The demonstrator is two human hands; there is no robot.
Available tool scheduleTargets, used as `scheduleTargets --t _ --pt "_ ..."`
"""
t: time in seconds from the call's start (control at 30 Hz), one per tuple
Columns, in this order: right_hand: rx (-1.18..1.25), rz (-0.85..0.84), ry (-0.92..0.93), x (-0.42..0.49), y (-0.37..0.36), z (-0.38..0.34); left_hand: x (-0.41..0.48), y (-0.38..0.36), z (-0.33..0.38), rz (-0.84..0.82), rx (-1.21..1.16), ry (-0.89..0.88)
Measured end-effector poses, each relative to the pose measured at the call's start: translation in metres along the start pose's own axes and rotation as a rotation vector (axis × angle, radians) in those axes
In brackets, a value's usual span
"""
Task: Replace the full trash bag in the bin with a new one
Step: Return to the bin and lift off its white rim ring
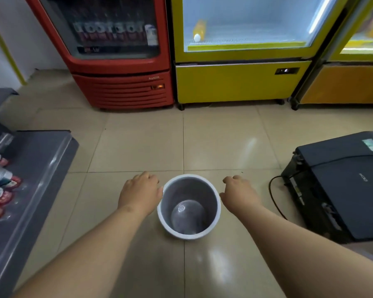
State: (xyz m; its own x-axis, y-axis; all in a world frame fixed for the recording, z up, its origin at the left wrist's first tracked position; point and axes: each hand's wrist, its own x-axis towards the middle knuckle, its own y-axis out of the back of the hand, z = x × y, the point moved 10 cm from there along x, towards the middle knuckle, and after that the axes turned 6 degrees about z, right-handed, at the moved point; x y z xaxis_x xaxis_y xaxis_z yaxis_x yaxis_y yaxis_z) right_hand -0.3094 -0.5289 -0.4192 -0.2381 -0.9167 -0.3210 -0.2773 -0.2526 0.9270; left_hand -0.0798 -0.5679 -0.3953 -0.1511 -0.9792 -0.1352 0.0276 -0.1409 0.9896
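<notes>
Bin (188, 206): white rim, grey inside, upright on floor (138, 147), lower centre; no bag showing.
Left hand (141, 190): at bin's 9 o'clock, fingers loosely curled, holding nothing, touching rim.
Right hand (238, 192): at 3 o'clock, fingers loose, just beside rim.
Room: bare beige tiles toward 12 o'clock.
Writing: black printer (340, 186) at 3 o'clock, logo unreadable.
Surroundings: red cooler (121, 61), yellow cooler (241, 61) at 12; grey counter (30, 179) at 9.

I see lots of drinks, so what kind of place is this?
Probably a small shop. A red drinks fridge and a yellow glass-door fridge stand against the wall, and a grey counter with packaged goods is on the left.
</notes>
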Motion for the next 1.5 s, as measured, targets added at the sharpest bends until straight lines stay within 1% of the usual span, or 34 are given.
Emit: scheduleTargets --t 0.23,0.37,0.57,0.7,0.97,1.33,1.5 --pt "0.011 0.021 -0.02 0.065 -0.117 0.028 0.042 -0.132 -0.007 -0.007 0.016 0.036" --pt "0.021 0.062 -0.066 0.097 -0.164 0.045 0.06 -0.187 -0.017 0.012 0.013 0.102" --pt "0.083 0.046 -0.161 0.122 -0.207 0.063 0.072 -0.241 -0.035 0.004 -0.076 0.215" --pt "0.07 0.088 -0.191 0.126 -0.209 0.066 0.074 -0.251 -0.041 0.023 -0.107 0.245" --pt "-0.016 0.115 -0.168 0.126 -0.2 0.061 0.076 -0.247 -0.044 0.053 -0.112 0.25" --pt "0.076 0.12 -0.202 0.121 -0.179 0.067 0.085 -0.222 -0.04 0.119 -0.138 0.231" --pt "0.147 0.183 -0.25 0.129 -0.156 0.085 0.095 -0.2 -0.028 0.149 -0.2 0.225"
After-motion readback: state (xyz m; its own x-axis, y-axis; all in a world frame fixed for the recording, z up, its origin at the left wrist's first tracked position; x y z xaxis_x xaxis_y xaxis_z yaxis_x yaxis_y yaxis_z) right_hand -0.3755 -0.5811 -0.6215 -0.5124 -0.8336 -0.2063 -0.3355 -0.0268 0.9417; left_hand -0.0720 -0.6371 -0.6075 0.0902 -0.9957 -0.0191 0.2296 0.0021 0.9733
